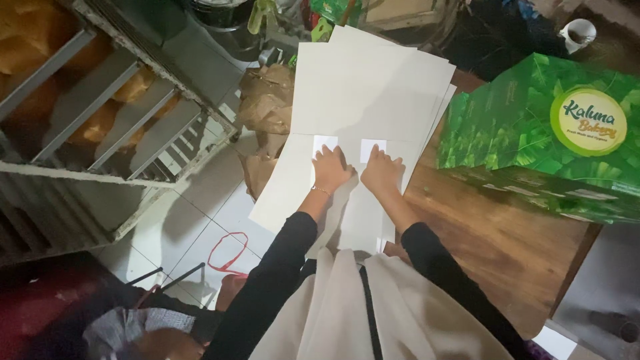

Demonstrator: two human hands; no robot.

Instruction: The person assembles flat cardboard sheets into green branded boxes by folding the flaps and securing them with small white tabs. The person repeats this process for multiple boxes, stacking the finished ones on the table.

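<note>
Both arms, in black sleeves, are reaching forward from the body, and both hands are lying palm down, side by side, on a stack of large white sheets (363, 93). The left hand (331, 168) is pressing flat with its fingers stretched out and close together, nothing gripped; a thin bracelet is sitting on its wrist. The right hand (381, 172) is doing the same just beside it, fingers extended and slightly spread, holding nothing. The fingertips of each hand are touching or almost touching a small white rectangle: one small label (325, 143) ahead of the left hand, another label (373, 149) ahead of the right (whether these are stuck on or loose, cannot tell). The sheets are lying on a brown wooden table (493, 247), overhanging its left edge above the tiled floor (213, 200). To the right, well apart from the hands, a green leaf-printed cardboard box (527, 133) is sitting closed on the table, contents hidden. Left of the sheets, crumpled brown paper bags (267, 100) are standing on the floor, and farther left a metal rack (113, 113) is holding trays with something yellowish, too blurred to identify.
</note>
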